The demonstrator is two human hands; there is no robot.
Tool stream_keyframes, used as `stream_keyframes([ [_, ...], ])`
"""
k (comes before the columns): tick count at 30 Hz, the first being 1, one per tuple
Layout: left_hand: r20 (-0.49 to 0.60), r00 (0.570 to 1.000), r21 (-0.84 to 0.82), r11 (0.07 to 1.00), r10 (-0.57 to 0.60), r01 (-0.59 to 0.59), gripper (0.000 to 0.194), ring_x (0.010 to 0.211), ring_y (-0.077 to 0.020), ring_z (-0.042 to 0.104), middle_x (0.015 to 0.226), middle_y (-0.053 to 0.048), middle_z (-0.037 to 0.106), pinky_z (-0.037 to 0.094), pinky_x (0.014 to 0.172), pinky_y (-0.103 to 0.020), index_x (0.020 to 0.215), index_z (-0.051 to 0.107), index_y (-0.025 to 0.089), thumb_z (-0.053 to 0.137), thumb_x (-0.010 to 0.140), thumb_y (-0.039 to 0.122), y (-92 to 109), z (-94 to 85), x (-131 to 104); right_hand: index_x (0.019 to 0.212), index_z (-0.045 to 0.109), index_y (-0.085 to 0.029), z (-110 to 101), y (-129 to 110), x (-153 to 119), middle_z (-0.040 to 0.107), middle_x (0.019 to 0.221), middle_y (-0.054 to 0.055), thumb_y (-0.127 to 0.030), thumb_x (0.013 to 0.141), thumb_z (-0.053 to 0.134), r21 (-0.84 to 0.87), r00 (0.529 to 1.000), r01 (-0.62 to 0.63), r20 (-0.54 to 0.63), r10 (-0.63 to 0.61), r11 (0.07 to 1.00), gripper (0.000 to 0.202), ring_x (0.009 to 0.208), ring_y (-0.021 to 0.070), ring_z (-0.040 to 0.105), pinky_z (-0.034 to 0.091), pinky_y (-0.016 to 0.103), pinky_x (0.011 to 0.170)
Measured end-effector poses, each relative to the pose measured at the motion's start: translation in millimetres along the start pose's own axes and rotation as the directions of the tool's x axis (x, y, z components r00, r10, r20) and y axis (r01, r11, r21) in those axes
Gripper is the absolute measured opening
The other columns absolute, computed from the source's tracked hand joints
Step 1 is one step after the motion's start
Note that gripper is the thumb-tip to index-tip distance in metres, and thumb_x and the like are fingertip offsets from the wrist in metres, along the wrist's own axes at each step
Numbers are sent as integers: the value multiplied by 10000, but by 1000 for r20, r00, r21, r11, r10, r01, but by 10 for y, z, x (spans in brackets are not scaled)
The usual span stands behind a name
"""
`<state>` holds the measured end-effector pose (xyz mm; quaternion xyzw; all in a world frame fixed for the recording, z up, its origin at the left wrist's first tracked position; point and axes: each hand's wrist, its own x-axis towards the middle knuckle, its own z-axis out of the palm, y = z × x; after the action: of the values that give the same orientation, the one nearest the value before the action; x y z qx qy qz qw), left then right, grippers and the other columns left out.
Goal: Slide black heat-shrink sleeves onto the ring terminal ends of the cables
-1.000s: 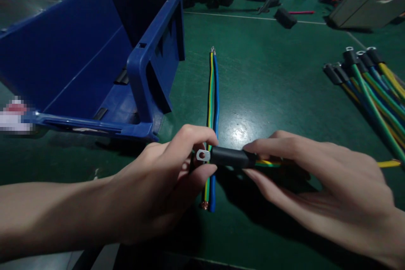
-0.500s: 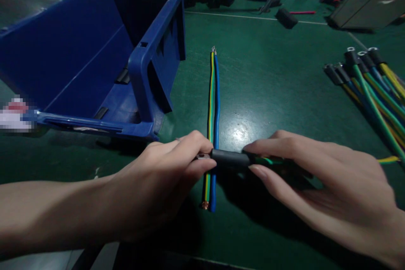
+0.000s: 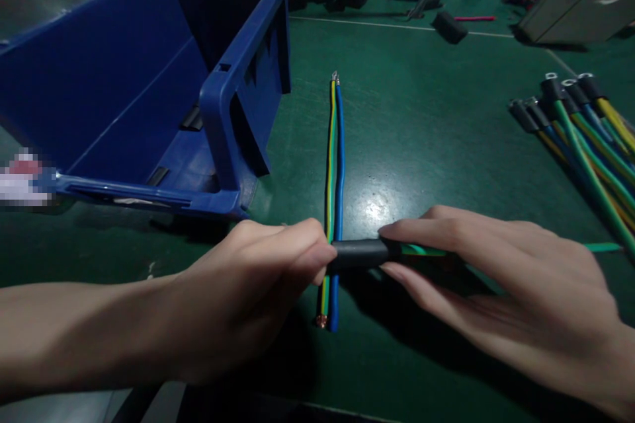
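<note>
A black sleeve [image 3: 362,253] lies level between my hands, round one end of a green-yellow cable [image 3: 421,250]. My left hand [image 3: 282,271] pinches the sleeve's left end, and its fingers hide the tip there. At the other end, the thumb and forefinger of my right hand [image 3: 496,277] close on the sleeve, with the cable running back under the palm. Beneath the sleeve, a yellow-green wire [image 3: 330,165] and a blue wire [image 3: 340,165] lie side by side on the table, metal lugs at their far ends. Bare copper shows at the yellow-green wire's near end.
A big blue bin [image 3: 218,145] with a few black pieces inside stands at the left. Several lugged cables [image 3: 585,125] lie at the right. Farther back are a cardboard box [image 3: 570,13], a black block [image 3: 449,27], dark parts and another person's hands.
My left fingers have closed over the metal lug that showed at the sleeve's left end. The cable under my right hand has turned slightly. The other person's hands have shifted.
</note>
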<state>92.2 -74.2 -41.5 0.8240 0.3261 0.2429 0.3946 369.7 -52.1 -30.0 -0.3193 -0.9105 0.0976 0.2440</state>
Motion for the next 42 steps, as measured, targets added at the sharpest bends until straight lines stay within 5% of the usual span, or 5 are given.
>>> stream_keyframes([
  [11,67,927,-351,861,-369,369,490,471,-75,316,607,75,386,247,376,-195,731,462,217,353,1181,378,175,13,100,1070,681,-230,-4,3,-25,705,705,-47,-285,1148,547,-47,999,30,18,-29,998,165,512,122,645,372,287,465],
  [19,145,889,-419,787,-435,454,484,449,-73,233,581,84,324,170,349,-215,715,390,232,498,1149,416,201,5,102,1128,652,-254,8,-5,-20,752,737,-42,-371,1189,502,-51,999,39,4,-39,998,199,529,136,689,436,289,494],
  [27,122,913,-365,838,-389,406,491,453,-74,217,604,81,300,171,347,-217,718,358,235,359,1172,422,161,19,92,1082,651,-257,6,20,-13,797,766,-63,-126,1131,465,-69,999,3,-32,-6,998,233,533,106,727,492,213,514],
  [42,46,987,-188,969,-155,161,398,491,-69,307,655,76,363,268,428,-202,764,373,223,387,1160,188,66,-4,95,997,751,-220,31,25,45,663,608,-77,-258,1111,595,382,968,-248,144,207,890,197,458,75,600,420,165,457],
])
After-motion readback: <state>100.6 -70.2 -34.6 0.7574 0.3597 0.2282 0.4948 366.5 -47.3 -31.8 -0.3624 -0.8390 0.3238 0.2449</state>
